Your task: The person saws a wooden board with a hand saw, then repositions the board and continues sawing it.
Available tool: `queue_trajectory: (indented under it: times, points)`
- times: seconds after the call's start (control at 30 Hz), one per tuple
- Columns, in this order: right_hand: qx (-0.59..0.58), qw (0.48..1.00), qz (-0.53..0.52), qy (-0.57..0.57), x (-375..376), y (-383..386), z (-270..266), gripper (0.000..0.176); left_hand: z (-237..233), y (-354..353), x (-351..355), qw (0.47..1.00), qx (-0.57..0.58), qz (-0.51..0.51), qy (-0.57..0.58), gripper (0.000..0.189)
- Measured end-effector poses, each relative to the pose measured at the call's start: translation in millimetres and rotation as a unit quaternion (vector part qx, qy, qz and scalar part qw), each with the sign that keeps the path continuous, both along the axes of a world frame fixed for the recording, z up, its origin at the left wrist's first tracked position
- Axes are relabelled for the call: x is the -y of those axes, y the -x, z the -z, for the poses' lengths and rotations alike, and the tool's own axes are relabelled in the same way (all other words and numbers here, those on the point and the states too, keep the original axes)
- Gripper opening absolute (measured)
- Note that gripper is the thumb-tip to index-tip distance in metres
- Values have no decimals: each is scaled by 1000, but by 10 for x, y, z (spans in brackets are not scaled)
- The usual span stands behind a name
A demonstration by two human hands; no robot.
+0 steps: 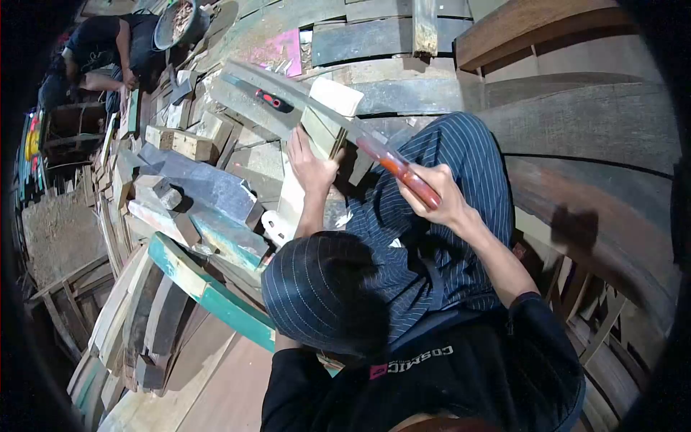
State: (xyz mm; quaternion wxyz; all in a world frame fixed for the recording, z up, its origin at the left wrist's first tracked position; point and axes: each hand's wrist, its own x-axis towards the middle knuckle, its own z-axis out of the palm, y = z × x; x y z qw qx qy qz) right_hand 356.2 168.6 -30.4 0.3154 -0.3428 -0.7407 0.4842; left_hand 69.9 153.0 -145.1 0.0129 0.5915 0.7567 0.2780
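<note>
My right hand (440, 196) is wrapped around the glossy orange-brown handle of what looks like a handsaw (392, 164). Its long, narrow form runs up and left across a pale wood block (322, 128). My left hand (313, 167) grips the near end of that block, fingers along one side and thumb by the other. The block lies between my legs, on other boards. Just beyond my left fingers rests a tool with a red and black handle (273, 101). The saw's cutting edge is too small to make out.
Offcuts and a dark board (194, 173) lie to the left, with a curved green-painted piece (216, 299) nearer me. A pink sheet (284, 52) lies ahead. Wooden slats (583, 119) rise on the right. Another person (108, 50) works at the upper left beside a bucket (175, 25).
</note>
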Motion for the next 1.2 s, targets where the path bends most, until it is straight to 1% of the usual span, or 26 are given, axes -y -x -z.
queue_trajectory:
  times: [0.03,0.07,0.1,0.13,0.17,0.23,0.3,0.33,0.43,0.5,0.57,0.63,0.7,0.73,0.77,0.87,0.9,0.93,0.97,1.0,1.07,1.1,1.13,1.2]
  points:
    - [4,1000,-4,-11,11,-39,-33,16,29,31,1,1000,-12,9,-13,115]
    - [7,1000,-7,-19,80,-116,-74,16,78,33,22,1000,-22,-7,5,115]
    - [11,1000,-11,-26,160,-206,-100,17,79,59,9,1000,-29,-1,1,116]
    - [14,1000,-18,-16,256,-325,-122,16,80,62,7,999,-34,2,-1,116]
    - [49,998,-15,-48,348,-461,-200,16,87,52,21,999,-36,3,-1,117]
    - [54,997,-26,-44,456,-705,-249,17,49,22,7,1000,-25,-4,3,117]
    - [67,997,-26,-28,451,-772,-357,18,-5,6,7,1000,-20,-4,0,118]
    - [70,997,-33,-7,398,-745,-451,17,-53,-5,11,1000,-1,3,-1,112]
    - [81,996,-23,34,205,-493,-690,16,-109,-36,9,1000,22,-3,13,112]
    - [60,998,-26,27,111,-271,-692,15,-82,-38,5,1000,2,-9,15,112]
    - [58,998,-16,-31,44,5,-723,15,30,18,10,1000,-19,-16,13,115]
    - [52,998,-26,-9,-46,285,-592,15,24,34,3,1000,-19,-11,1,113]
    - [28,999,-18,-17,-150,505,-422,15,23,30,-4,1000,3,-8,-12,113]
    - [38,999,-21,-16,-190,523,-342,15,-14,15,4,1000,27,-8,1,112]
    - [47,999,-23,-15,-210,526,-301,15,-31,-3,20,1000,11,-13,3,112]
    - [34,999,-6,-14,9,195,-382,13,56,23,7,999,-29,-25,9,114]
    - [20,999,-9,-31,124,36,-372,14,47,21,-2,1000,-21,-17,2,114]
    - [26,1000,-13,-9,274,-178,-466,17,14,10,-3,1000,-13,-12,-4,115]
    - [67,997,-23,-5,421,-411,-515,20,-13,0,14,1000,-4,-11,-9,116]
    - [66,996,3,-55,575,-575,-520,22,-33,-1,20,1000,-6,-13,6,117]
    - [107,994,-3,-37,749,-804,-693,20,-95,-19,15,1000,7,-18,11,116]
    - [109,992,-15,-54,763,-834,-701,20,-102,-25,24,1000,12,-18,13,116]
    - [106,993,-14,-48,732,-791,-677,20,-129,-35,31,999,17,-24,29,115]
    - [92,996,-2,-19,559,-522,-620,19,-54,-21,50,1000,0,-24,17,115]
